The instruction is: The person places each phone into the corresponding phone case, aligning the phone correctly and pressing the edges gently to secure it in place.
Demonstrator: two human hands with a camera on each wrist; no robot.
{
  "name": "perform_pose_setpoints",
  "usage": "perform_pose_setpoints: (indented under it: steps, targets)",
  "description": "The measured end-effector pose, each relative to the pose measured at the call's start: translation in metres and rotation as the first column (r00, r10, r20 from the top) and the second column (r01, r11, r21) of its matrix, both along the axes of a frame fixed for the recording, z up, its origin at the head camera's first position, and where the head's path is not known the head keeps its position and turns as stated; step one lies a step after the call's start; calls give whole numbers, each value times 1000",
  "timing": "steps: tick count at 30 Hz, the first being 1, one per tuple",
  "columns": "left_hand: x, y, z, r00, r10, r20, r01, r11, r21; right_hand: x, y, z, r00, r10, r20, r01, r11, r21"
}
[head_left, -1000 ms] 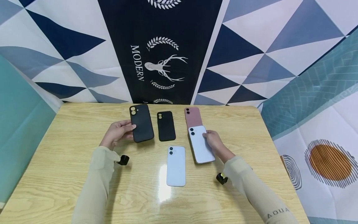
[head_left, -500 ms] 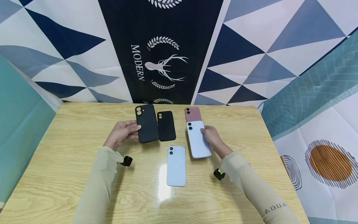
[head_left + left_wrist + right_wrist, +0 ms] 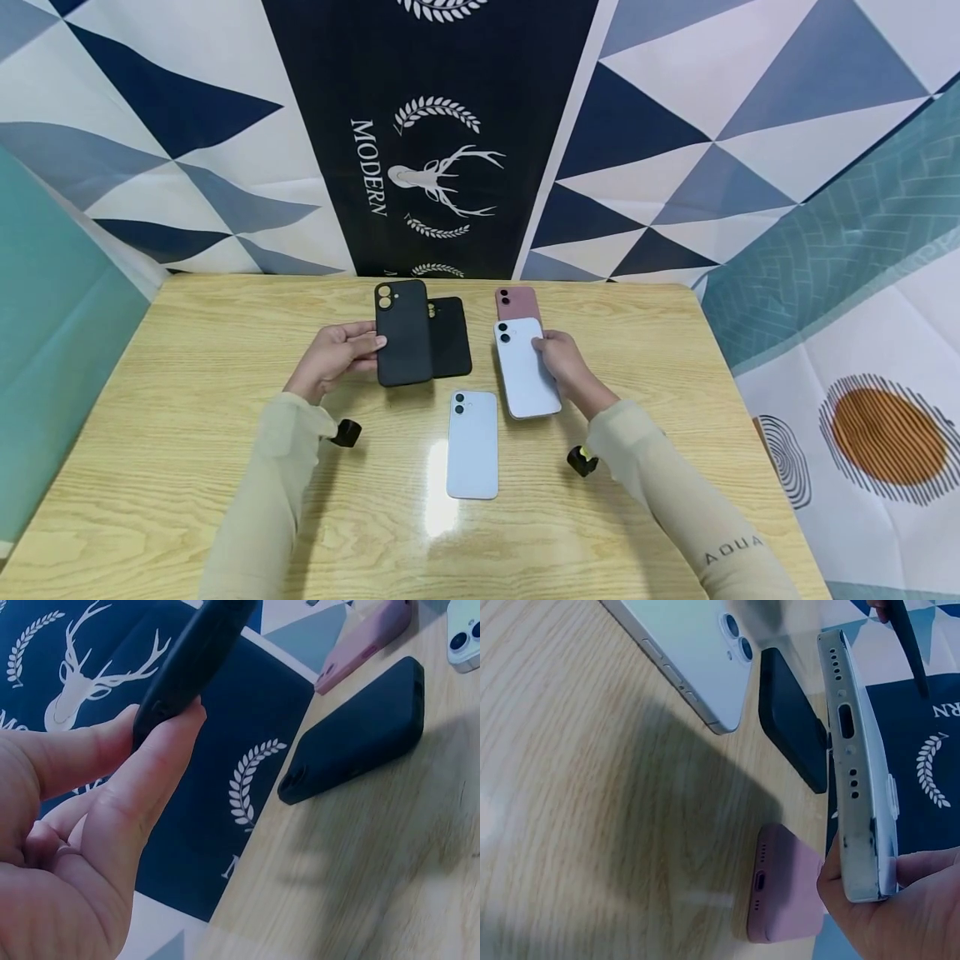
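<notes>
the left hand point(image 3: 333, 358) pinches the large black case point(image 3: 404, 333) by its left edge, thumb on the back, and the right hand point(image 3: 562, 362) grips the raised white phone point(image 3: 527, 371) by its right edge, also thumb on the back. both are held above the wooden table point(image 3: 187, 458); seen from the head, the large case overlaps the small black case point(image 3: 452, 337) lying there, and the phone hides the lower part of the pink case point(image 3: 517, 302). i can't tell whether a phone sits inside the pink one. good handling here likely means keeping both lifted enough not to knock what lies beneath. an edge hold leaves the far side unsupported, so a steady, level wrist should stop it twisting. the phone looks smooth and is probably heavier, so it deserves the firmer grip, thumb clear of the lenses. the second white phone point(image 3: 472, 446) lies flat between the forearms; best not brush it.
</notes>
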State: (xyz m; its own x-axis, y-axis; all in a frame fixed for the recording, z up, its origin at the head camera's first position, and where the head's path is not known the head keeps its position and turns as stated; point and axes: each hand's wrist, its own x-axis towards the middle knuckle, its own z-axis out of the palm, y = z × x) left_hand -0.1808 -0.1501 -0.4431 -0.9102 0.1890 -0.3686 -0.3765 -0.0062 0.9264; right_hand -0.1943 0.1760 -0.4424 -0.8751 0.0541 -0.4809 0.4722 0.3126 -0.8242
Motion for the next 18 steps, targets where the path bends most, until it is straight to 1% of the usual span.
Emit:
perform_pose_setpoints:
  steps: [3, 8, 18]
  targets:
    - [1, 5, 1, 1000, 3, 6, -3, 1000, -8, -1, -2, 3, 1000, 4, -8, -4, 1000, -5]
    - [3, 12, 3, 1000, -5, 0, 5, 1000, 7, -4, -6, 5, 1000, 1, -11, -1, 1000, 2]
    - [3, 20, 3, 1000, -22, -16, 23, 999, 22, -7, -13, 9, 1000, -7, -4, 7, 1000, -7]
